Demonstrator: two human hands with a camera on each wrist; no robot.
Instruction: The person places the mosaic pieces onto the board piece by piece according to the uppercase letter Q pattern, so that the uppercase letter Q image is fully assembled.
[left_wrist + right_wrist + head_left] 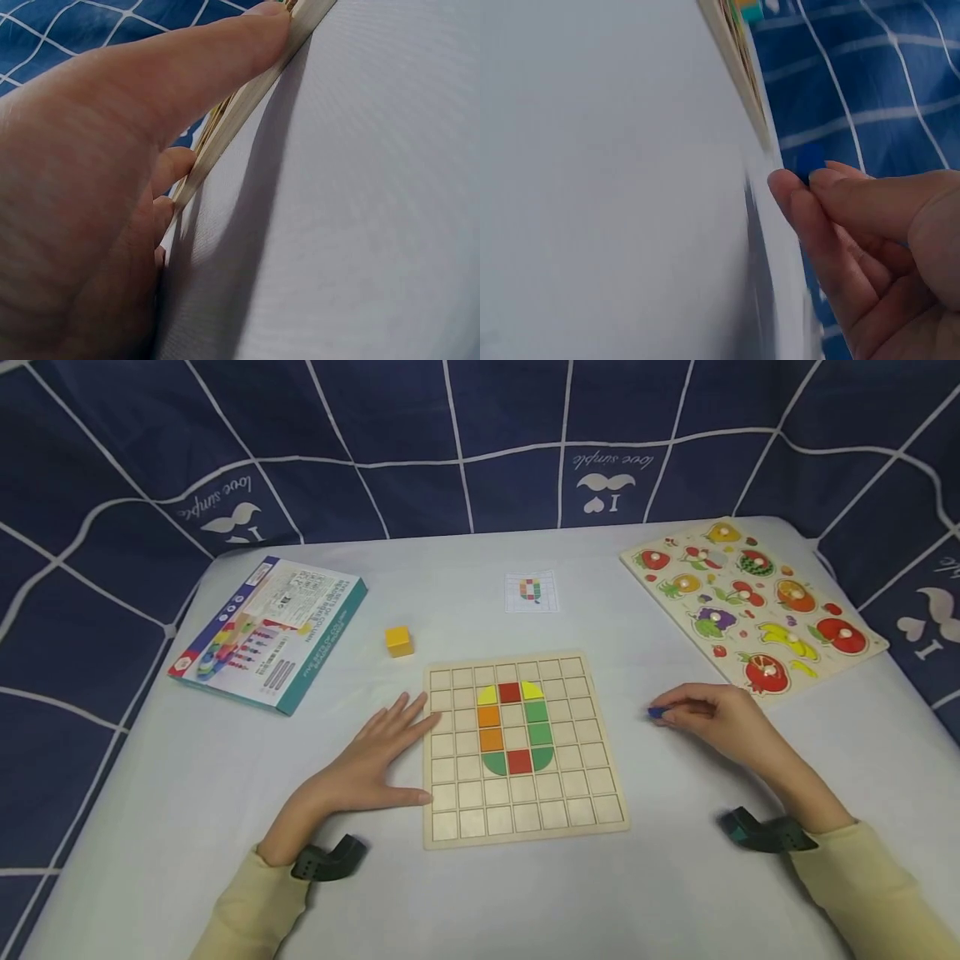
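Observation:
A wooden grid board [525, 789] lies in the middle of the table, with red, yellow, orange and green tiles set in a ring on it. The left hand [375, 760] has its fingers spread and rests at the board's left edge; in the left wrist view the thumb [225, 52] touches the wooden rim. To the right of the board, the right hand [723, 722] pinches a small blue tile [657, 712] between thumb and fingertips. The right wrist view shows the blue tile [808, 159] partly hidden by the fingers.
A small card [531, 602] with a coloured ring pattern lies behind the board. A yellow cube [399, 642] sits at back left, near a flat box [300, 602]. At the right lies a fruit puzzle board [738, 618]. Dark blue checked cloth [420, 427] hangs behind the table.

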